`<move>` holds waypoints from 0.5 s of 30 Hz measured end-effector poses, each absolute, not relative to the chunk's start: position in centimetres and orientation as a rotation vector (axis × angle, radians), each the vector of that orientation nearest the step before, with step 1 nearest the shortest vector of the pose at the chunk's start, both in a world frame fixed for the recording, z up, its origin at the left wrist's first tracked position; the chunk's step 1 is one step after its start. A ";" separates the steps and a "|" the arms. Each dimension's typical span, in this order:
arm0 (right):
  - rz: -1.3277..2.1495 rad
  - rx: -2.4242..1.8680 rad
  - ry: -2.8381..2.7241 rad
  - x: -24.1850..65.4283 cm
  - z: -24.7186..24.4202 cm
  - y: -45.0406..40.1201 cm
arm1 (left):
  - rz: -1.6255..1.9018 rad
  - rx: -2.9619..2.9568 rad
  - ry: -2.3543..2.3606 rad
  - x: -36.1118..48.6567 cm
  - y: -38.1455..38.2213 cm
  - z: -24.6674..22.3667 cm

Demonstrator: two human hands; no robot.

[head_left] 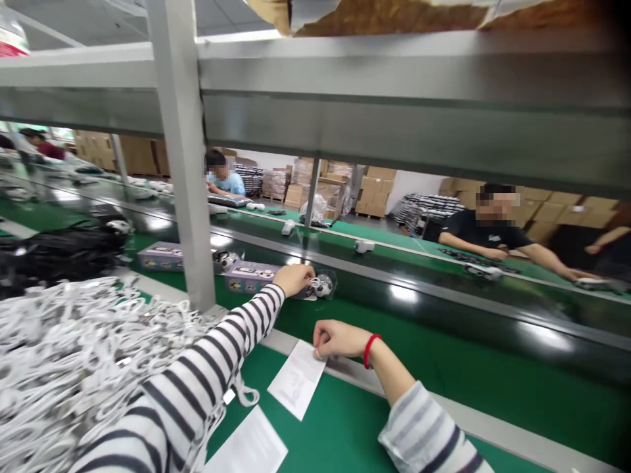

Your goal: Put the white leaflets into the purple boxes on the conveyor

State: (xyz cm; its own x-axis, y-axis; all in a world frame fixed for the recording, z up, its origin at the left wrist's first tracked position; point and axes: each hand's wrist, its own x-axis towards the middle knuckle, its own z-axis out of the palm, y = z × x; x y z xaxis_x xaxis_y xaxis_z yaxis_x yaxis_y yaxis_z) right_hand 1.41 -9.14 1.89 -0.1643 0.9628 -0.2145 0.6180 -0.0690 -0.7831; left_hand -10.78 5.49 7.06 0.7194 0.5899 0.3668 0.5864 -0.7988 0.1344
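Observation:
My left hand (294,279) reaches over the belt with its fingers pinched around a small white cord (314,282). Right beside it lies a black-and-white football-patterned item (324,286) in clear plastic. Under and left of that hand is a purple printed box (250,276). My right hand (341,339), wearing a red wristband, pinches the upper corner of a white printed leaflet (297,380). A second paper stack or sheet (250,443) lies nearer to me on the green worktop (350,414).
A big heap of white cables (93,368) covers the left side, with black cables (64,253) behind it. A grey post (182,157) and overhead shelf (394,118) frame the view. Across the belt, people (497,230) work near small white devices (365,246).

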 end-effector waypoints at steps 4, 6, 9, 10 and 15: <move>1.327 -1.533 -1.591 3.6 2.0 -9.3 | 0.661 2.892 1.051 -9.9 5.7 6.4; 1.298 -1.465 -1.493 4.8 2.1 -9.6 | 0.683 2.897 1.060 -9.9 5.6 6.1; 1.101 -1.431 -1.322 6.7 2.3 -9.9 | 0.651 2.917 1.010 -9.8 5.4 5.8; 1.025 -1.410 -1.243 7.3 2.4 -10.0 | 0.643 2.925 0.983 -9.7 5.4 5.6; 0.613 -1.169 -0.717 9.9 4.7 -9.3 | 0.743 2.969 0.888 -9.3 5.3 5.0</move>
